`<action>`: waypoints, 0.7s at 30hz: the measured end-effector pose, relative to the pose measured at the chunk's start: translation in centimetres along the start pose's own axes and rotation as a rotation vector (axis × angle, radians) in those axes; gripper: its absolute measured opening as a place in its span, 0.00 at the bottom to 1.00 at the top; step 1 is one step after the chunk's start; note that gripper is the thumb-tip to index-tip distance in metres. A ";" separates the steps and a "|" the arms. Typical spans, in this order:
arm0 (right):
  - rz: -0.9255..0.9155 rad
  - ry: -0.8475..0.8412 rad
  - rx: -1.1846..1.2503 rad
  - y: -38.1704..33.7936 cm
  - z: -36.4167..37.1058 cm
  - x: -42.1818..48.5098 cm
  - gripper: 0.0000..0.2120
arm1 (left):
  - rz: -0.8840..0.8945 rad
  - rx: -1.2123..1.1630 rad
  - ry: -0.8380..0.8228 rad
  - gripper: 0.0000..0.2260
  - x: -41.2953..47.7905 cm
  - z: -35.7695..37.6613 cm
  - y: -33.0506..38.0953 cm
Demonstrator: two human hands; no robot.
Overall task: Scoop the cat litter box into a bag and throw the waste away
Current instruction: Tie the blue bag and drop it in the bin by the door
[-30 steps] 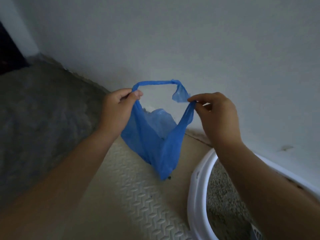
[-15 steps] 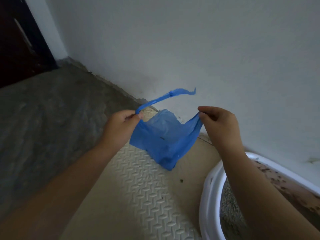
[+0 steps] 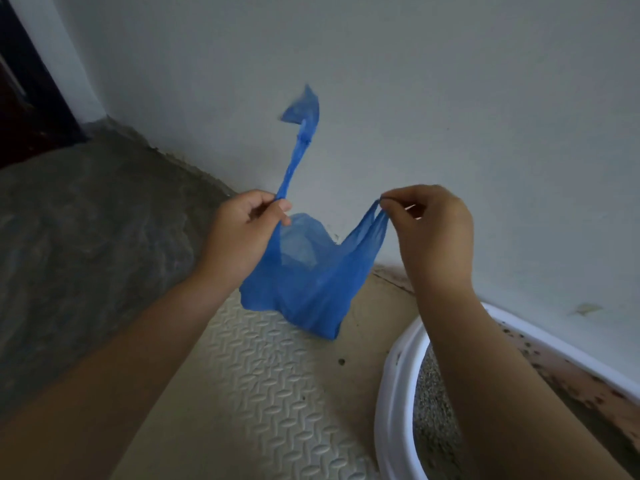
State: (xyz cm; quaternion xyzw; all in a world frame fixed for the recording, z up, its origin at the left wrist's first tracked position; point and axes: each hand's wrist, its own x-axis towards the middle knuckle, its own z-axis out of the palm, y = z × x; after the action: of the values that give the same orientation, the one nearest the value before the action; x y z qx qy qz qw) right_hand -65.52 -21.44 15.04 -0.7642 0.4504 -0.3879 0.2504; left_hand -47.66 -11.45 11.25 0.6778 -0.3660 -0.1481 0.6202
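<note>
We held thin blue plastic bag [image 3: 311, 278] open: left hand [image 3: 239, 233] gripped one handle, right hand [image 3: 433, 230] pinched other. White litter box [image 3: 394, 393], near right, held grey granules.

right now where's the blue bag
In the head view the blue bag hangs mid-frame above the foam mat, pinched between the left hand and right hand, left of the white litter box.
</note>
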 end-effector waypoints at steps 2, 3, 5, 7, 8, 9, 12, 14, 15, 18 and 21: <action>0.019 -0.041 -0.017 0.0 -0.1 -0.1 0.04 | -0.001 0.040 0.024 0.07 0.0 -0.2 0.0; 0.015 -0.031 -0.024 0.0 -0.1 -0.3 0.04 | 0.003 0.055 0.040 0.07 -0.1 -0.3 0.0; -0.009 0.031 0.000 -0.1 -0.2 -0.4 0.05 | 0.007 0.096 0.040 0.07 0.0 -0.4 -0.2; -0.008 -0.001 0.017 -0.4 -0.2 -0.2 0.04 | -0.020 0.158 0.027 0.07 0.3 -0.7 -0.8; -0.005 -0.025 0.011 -0.4 -0.1 -0.3 0.04 | -0.033 0.187 0.027 0.07 0.3 -0.9 -1.1; -0.014 -0.022 0.003 -0.5 0.0 -0.4 0.04 | -0.036 0.209 0.032 0.08 0.3 -1.0 -1.4; -0.082 -0.012 0.007 -0.8 0.3 -0.6 0.04 | -0.003 0.245 0.019 0.10 0.3 -1.0 -2.0; -0.080 -0.022 0.029 -1.0 0.4 -0.8 0.03 | 0.002 0.238 -0.016 0.11 0.3 -0.8 -2.1; -0.079 -0.012 0.049 -0.9 0.4 -0.9 0.03 | 0.004 0.230 -0.037 0.12 0.3 -0.7 -2.1; -0.110 -0.050 0.091 -1.1 0.5 -0.9 0.03 | 0.020 0.206 -0.096 0.10 0.2 -0.1 -2.1; -0.146 -0.028 0.126 -1.2 0.4 -0.9 0.02 | 0.033 0.156 -0.126 0.08 0.2 0.6 -1.9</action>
State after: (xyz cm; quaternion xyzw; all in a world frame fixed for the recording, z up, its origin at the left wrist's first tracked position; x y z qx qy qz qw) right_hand -64.90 -20.06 15.35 -0.7830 0.3648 -0.4219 0.2752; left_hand -47.29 -12.06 9.38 0.7073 -0.4258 -0.1510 0.5437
